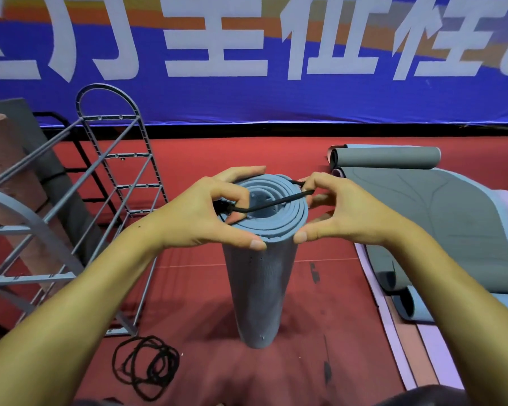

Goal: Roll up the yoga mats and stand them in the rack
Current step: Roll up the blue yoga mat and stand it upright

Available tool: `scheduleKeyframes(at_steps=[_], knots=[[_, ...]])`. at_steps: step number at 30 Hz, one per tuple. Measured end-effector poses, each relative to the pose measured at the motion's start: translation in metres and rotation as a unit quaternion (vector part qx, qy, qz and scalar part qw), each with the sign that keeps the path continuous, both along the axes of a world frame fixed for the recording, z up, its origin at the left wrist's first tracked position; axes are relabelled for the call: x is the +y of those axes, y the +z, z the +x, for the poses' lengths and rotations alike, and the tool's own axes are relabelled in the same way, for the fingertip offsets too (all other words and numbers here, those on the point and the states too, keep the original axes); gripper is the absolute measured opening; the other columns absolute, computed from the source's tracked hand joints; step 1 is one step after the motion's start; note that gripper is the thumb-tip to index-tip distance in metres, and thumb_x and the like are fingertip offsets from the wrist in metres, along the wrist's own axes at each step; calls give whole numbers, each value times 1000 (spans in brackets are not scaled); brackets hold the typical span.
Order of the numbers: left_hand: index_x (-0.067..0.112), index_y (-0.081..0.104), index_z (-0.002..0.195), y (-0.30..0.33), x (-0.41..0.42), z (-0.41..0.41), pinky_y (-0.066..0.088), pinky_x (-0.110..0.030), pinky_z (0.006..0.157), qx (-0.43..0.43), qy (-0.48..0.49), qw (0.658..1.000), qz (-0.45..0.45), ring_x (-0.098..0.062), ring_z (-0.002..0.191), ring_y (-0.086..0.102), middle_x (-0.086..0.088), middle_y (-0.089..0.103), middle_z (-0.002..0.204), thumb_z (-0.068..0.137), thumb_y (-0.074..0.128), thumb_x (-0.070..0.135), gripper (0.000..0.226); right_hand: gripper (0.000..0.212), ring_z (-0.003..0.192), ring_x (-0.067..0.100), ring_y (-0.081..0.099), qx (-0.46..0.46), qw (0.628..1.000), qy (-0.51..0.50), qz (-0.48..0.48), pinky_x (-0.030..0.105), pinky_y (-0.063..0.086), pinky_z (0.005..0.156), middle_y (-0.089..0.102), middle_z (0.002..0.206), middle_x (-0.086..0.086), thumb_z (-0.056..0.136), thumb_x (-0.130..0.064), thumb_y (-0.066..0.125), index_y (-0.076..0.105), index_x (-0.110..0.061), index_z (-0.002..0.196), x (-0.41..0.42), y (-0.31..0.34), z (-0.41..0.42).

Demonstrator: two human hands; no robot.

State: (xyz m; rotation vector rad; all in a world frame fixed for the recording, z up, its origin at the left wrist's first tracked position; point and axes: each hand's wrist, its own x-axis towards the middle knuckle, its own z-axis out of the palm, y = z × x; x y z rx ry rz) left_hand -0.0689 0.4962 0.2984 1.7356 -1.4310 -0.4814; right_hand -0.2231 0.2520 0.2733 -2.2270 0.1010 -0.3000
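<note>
Fingers (241, 197) of both hands pinch black cord (272, 203) across upright rolled mat (258, 276) top.

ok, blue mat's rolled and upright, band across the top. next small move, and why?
Probably pull the black band down over the rim of the rolled blue mat: both hands, left hand and right hand, hold it stretched across the top, not yet encircling the roll.

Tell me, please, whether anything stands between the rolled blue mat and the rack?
Nothing visible does: only bare red floor lies between the rolled blue mat, upright under both hands, and the grey rack to its left.
</note>
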Motion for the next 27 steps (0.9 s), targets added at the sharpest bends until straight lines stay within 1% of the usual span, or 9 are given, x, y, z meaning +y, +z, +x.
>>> scheduleKeyframes(at_steps=[2, 5, 7, 9, 13, 16, 21, 25, 27], knots=[[15, 50, 60, 1, -1, -2, 39, -24, 105, -4, -5, 1000, -3, -1, 149, 38, 4, 51, 155, 68, 96, 23, 48, 46, 97, 17, 72, -10, 1000, 2, -17, 35, 59, 87, 68, 104, -6, 84, -61, 73, 65, -19, 101, -1, 10, -8], [19, 47, 60, 2, -3, -5, 40, -19, 99, -22, -23, 999, -5, -6, 148, 42, 1, 50, 155, 70, 97, 17, 51, 44, 93, 16, 68, -69, 985, -45, -149, 41, 57, 86, 68, 100, 0, 108, -43, 39, 69, -14, 91, -9, 15, -12], [18, 45, 60, 0, -6, -8, 39, -18, 97, -36, -40, 999, 0, -9, 148, 42, 1, 48, 156, 71, 97, 18, 54, 44, 85, 13, 65, -110, 958, -87, -251, 44, 52, 81, 69, 93, -2, 109, -36, 41, 66, -18, 76, -13, 12, -9], [16, 42, 60, -1, -8, -13, 39, -18, 93, -46, -55, 997, 4, -10, 145, 45, 1, 46, 157, 71, 97, 19, 56, 44, 76, 19, 63, -120, 954, -120, -249, 43, 50, 73, 68, 81, -3, 106, -36, 52, 67, -15, 69, -18, 8, -7], [13, 41, 61, -1, -12, -19, 41, -29, 97, -58, -67, 996, 0, -15, 149, 41, -1, 44, 157, 73, 97, 20, 58, 14, 63, 6, 70, -99, 978, -158, -92, 26, 56, 68, 75, 70, 2, 97, -14, 70, 83, -11, 96, -6, 10, -2], [17, 41, 61, 0, -12, -18, 39, -22, 94, -57, -65, 996, -1, -17, 147, 43, 0, 44, 157, 72, 97, 21, 58, 31, 58, 0, 63, -74, 981, -176, 31, 16, 54, 57, 73, 74, 6, 95, 0, 65, 74, -4, 124, 3, 10, 5], [16, 42, 61, 0, -8, -14, 43, -29, 98, -57, -48, 997, -6, -12, 150, 40, -1, 45, 156, 71, 97, 19, 57, 40, 92, 12, 73, 6, 966, -141, 219, 23, 60, 74, 77, 114, 9, 97, 0, 67, 65, 2, 137, 0, 0, 4], [13, 43, 60, 1, -3, -12, 45, -37, 100, -47, -39, 998, -7, -10, 151, 38, 0, 48, 155, 70, 97, 18, 55, 47, 100, 15, 66, 42, 949, -21, 312, 27, 58, 92, 69, 108, 9, 85, 6, 61, 64, 9, 132, 0, -3, 2], [10, 43, 60, 2, -3, -12, 45, -36, 98, -49, -39, 998, -6, -11, 149, 41, 2, 49, 154, 70, 97, 19, 55, 54, 86, 11, 62, 56, 940, 15, 336, 20, 56, 83, 65, 96, 8, 71, 5, 54, 61, 20, 123, -1, 0, -2]])
